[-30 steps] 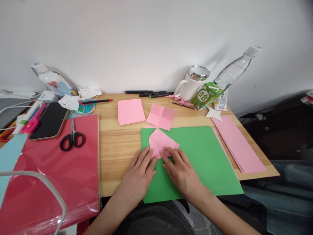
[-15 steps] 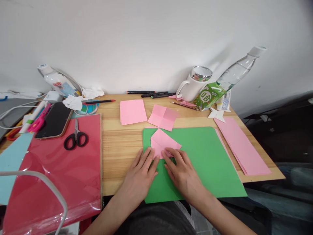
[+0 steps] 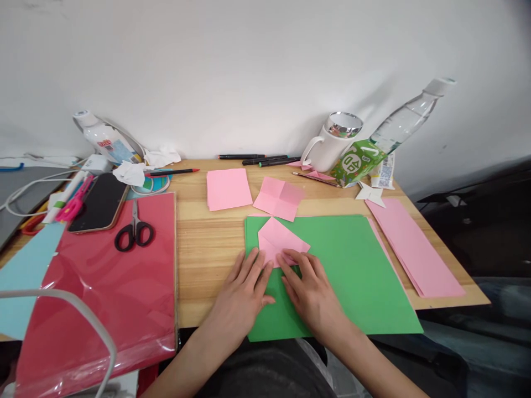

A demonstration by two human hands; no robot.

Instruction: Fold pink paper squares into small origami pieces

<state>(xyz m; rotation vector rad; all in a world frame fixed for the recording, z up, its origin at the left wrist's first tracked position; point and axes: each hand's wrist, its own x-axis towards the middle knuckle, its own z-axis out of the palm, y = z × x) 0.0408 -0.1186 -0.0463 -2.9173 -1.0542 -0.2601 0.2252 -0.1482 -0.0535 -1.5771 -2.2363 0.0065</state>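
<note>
In the head view, your left hand [image 3: 244,296] lies flat, fingers slightly apart, the tips resting on the near left edge of the folded pink paper [image 3: 282,236], a thin, matte piece with a pointed far corner and crisp creases. Your right hand [image 3: 315,296] curls at its near right edge with fingers bent close together; whether they pinch it, you cannot tell. The folded pink paper lies on the left part of a smooth green sheet [image 3: 352,276]. Just beyond are a creased pink square [image 3: 277,199] and a stack of pink squares [image 3: 229,189]. To your left, black-handled scissors [image 3: 145,234] rest on a glossy, plastic-wrapped red pack [image 3: 112,298]. The tabletop [image 3: 203,276] is pale, grained wood, set against a plain white wall [image 3: 232,72], with a white mug [image 3: 326,149] near it, its rim mirror-bright
</note>
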